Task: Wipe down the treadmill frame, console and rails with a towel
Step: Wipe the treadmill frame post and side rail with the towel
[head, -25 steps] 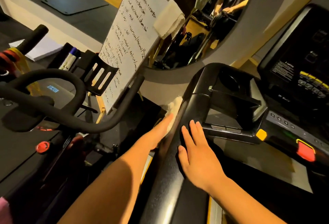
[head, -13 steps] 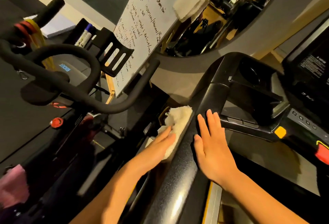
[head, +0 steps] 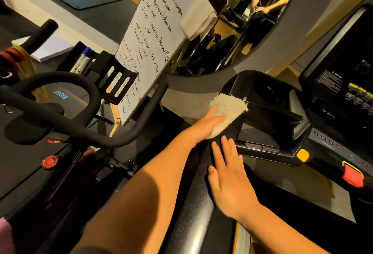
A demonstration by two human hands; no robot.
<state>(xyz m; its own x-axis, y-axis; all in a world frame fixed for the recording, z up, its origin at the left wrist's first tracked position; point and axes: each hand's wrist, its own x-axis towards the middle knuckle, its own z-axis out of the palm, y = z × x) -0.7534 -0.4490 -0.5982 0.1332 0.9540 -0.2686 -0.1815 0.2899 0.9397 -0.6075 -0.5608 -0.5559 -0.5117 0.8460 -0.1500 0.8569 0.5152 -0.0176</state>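
I wipe the upper end of the treadmill rail [head: 193, 213], beside the console [head: 343, 92].
My left hand [head: 203, 126] presses the towel [head: 228, 110] flat with straight fingers for full contact. My right hand [head: 228, 177] rests open on the rail, probably for balance.

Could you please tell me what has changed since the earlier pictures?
The left hand has slid the towel up from the outer side of the rail to its top end, by the console. It presses the towel with straight fingers, as before. The right hand stays flat on the rail.
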